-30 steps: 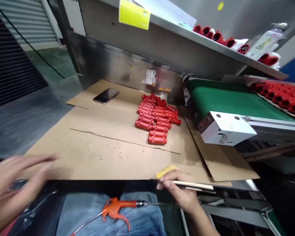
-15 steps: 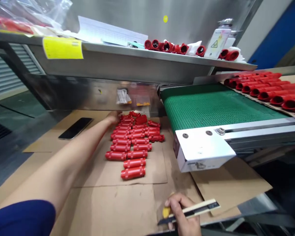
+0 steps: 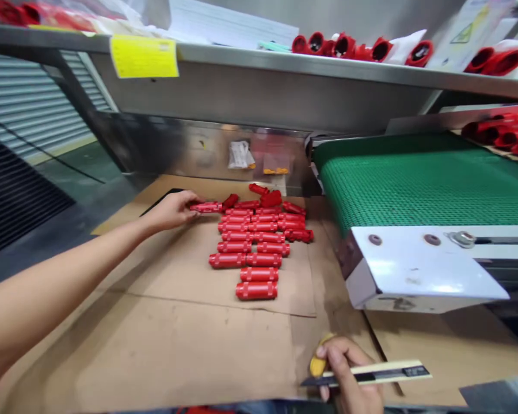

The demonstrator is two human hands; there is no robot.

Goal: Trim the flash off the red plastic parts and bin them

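My left hand [image 3: 170,210] reaches over the cardboard, its fingers closed on the end of a red plastic tube [image 3: 206,207] at the pile's left edge. The pile of ribbed red tubes [image 3: 254,244] lies in rough rows on the cardboard sheet [image 3: 155,351]. At the bottom right, my right hand [image 3: 347,368] holds a flat cream-and-black strip [image 3: 371,375] together with a small yellow piece [image 3: 317,362]. The strip's exact kind is hard to tell. A black phone [image 3: 159,198] is nearly hidden behind my left hand.
A green mesh conveyor belt [image 3: 414,178] with a white end bracket [image 3: 414,264] runs along the right. Red parts [image 3: 496,132] lie in rows beyond it. A steel shelf [image 3: 285,75] above holds more red parts [image 3: 341,47] and papers.
My left hand has moved from the pile's far end to its left edge, now holding a tube. The view has swung and levelled. My right hand keeps the strip.
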